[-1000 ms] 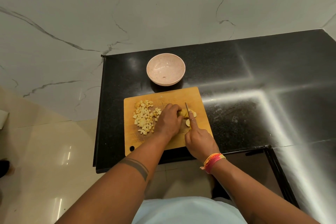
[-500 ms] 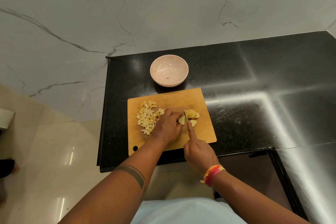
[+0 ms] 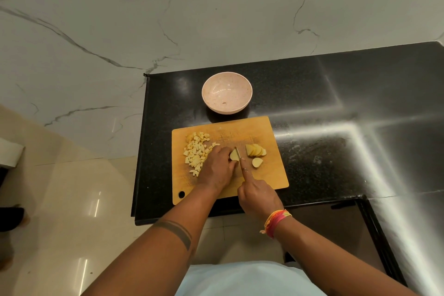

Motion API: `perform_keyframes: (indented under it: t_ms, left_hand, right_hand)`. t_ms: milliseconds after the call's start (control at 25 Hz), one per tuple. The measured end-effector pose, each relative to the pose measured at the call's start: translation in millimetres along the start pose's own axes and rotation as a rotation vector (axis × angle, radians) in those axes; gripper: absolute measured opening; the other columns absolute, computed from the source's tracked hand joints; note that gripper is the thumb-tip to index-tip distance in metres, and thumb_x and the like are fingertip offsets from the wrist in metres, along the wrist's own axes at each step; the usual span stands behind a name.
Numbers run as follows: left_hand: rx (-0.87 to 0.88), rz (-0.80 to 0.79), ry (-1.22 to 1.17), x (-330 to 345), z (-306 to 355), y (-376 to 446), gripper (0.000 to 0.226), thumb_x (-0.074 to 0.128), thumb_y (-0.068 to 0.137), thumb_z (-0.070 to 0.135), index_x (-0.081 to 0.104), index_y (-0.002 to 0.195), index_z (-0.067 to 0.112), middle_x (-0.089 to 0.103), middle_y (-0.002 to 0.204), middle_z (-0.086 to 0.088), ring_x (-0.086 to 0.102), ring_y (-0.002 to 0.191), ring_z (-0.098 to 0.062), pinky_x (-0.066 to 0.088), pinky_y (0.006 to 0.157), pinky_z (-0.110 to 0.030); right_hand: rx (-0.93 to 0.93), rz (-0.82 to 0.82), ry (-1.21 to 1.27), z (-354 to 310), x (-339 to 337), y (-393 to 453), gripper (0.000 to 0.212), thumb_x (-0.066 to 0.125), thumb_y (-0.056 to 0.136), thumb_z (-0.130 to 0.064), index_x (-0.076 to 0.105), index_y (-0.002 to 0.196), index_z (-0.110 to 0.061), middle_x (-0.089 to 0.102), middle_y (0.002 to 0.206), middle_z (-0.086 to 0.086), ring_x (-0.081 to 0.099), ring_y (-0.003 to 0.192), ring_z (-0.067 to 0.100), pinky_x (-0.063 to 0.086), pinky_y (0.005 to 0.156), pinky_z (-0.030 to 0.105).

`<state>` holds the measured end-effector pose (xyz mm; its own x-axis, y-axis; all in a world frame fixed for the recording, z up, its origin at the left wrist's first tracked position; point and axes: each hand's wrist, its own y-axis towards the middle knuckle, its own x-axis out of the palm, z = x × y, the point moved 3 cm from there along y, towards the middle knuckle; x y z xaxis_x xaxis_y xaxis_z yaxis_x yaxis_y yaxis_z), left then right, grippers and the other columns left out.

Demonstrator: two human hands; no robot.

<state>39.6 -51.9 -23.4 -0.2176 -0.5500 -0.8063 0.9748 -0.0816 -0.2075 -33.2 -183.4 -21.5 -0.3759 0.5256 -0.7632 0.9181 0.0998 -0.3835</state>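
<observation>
Potato piece mid-frame on cutting board, pinched by left hand; knife just right, gripped by right hand.

Home kitchen, black granite bench, marble wall, wooden chopping board near the bench's front edge, pink bowl behind it

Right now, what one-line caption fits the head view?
Left hand steadies a potato piece on the cutting board while the right hand slices it with a knife.
</observation>
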Motion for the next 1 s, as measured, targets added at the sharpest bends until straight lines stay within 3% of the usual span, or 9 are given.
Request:
perform_keyframes:
  t_ms: [120,520,1000]
  left_hand:
    - [0.009,-0.008,-0.015,-1.3,-0.2,0.9,0.036,0.059,0.101,0.025,0.059,0.137,0.023,0.055,0.123,0.0,0.056,0.112,-0.02,0.05,0.096,-0.037]
    - [0.003,0.013,0.015,-2.6,3.0,3.3,0.023,0.057,0.1,0.022,0.066,0.121,0.018,0.058,0.116,-0.002,0.057,0.105,-0.021,0.051,0.09,-0.036]
    - [-0.015,0.015,0.022,-0.3,3.5,5.4,0.027,0.06,0.101,0.027,0.067,0.125,0.017,0.059,0.119,0.0,0.058,0.108,-0.021,0.05,0.091,-0.036]
  right_hand:
    - [-0.002,0.009,-0.014,0.6,-2.2,-2.7,0.081,0.041,0.097,-0.022,-0.007,0.162,-0.035,0.06,0.07,0.007,0.056,0.058,0.025,0.045,0.056,0.039]
    - [-0.042,0.001,-0.159,-8.9,0.5,-0.4,0.078,0.038,0.1,-0.025,-0.008,0.162,-0.028,0.058,0.076,0.007,0.056,0.061,0.027,0.049,0.059,0.039]
    - [-0.039,-0.05,-0.216,11.2,6.8,-40.0,0.082,0.037,0.102,-0.027,-0.021,0.16,-0.025,0.056,0.072,0.0,0.048,0.054,0.017,0.041,0.052,0.034]
